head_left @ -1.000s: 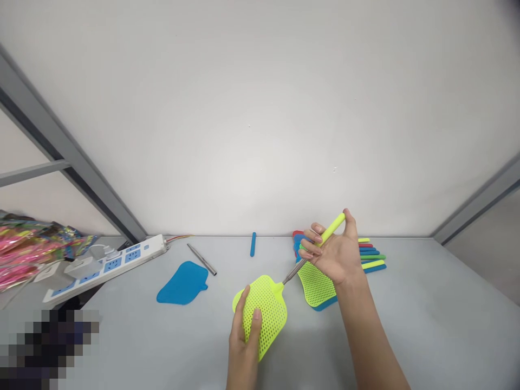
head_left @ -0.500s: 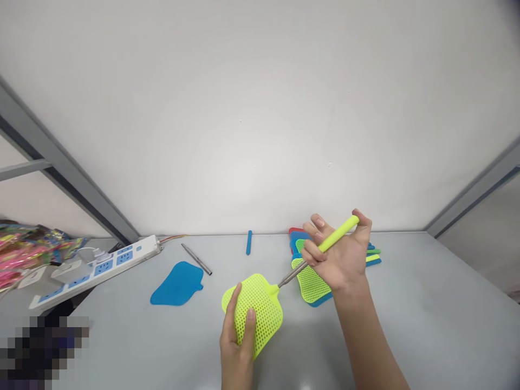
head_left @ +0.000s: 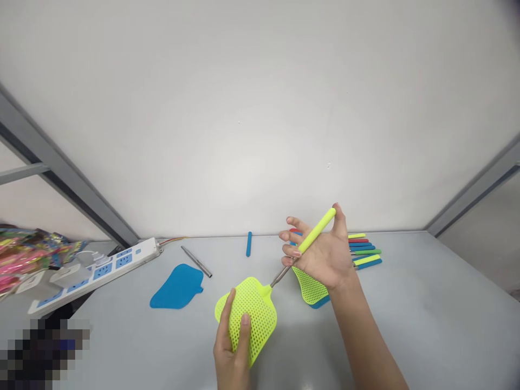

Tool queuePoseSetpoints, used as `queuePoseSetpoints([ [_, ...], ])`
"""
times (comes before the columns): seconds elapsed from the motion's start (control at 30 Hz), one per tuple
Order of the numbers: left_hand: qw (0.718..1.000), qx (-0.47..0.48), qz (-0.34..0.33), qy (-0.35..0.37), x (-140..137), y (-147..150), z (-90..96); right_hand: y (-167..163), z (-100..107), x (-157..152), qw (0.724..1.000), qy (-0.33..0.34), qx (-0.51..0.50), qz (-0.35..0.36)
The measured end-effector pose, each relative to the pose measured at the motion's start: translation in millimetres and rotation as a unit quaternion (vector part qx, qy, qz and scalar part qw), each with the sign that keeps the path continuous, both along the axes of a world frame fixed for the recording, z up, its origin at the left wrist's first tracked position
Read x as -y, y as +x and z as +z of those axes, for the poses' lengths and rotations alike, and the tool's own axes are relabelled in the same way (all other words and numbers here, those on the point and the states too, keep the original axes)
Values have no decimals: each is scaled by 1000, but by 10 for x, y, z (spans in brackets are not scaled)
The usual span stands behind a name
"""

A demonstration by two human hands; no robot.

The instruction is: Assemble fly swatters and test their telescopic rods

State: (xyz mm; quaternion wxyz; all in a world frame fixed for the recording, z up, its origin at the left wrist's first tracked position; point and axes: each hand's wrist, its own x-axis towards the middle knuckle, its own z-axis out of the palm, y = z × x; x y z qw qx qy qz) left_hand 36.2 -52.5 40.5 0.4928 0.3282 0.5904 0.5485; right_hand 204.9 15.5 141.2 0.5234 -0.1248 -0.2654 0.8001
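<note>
A yellow-green fly swatter (head_left: 260, 311) is held tilted above the grey table. My left hand (head_left: 232, 352) grips its perforated head, with the thumb and a finger over the mesh. At the other end, my right hand (head_left: 331, 260) holds the yellow-green handle (head_left: 319, 229), its thumb against the handle's end and fingers by the metal rod. The rod meets the head's neck. Behind my right hand lies a pile of fly swatters (head_left: 312, 288), partly hidden, handles to the right. Left of my hands lie a blue swatter head (head_left: 176, 288) and a loose metal rod (head_left: 196, 261).
A short blue handle (head_left: 249, 244) lies near the back wall (head_left: 260, 119). On the left are a white power strip (head_left: 148, 250) with plugged-in adapters and colourful plastic packages (head_left: 36, 252). Grey frame posts (head_left: 77, 181) flank the table.
My right hand has moved left and slightly up along with the handle. The swatter head and my left hand have shifted a little left and down. More handles in the pile now show.
</note>
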Motion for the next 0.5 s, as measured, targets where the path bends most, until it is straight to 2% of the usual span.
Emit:
queuePoseSetpoints([
  [0.13,1000,-23,7,2,27,13,-30,6,-2,-1,1000,-5,-16,9],
  [0.5,998,-34,36,43,-23,-33,54,-8,19,36,996,-48,-60,-47],
])
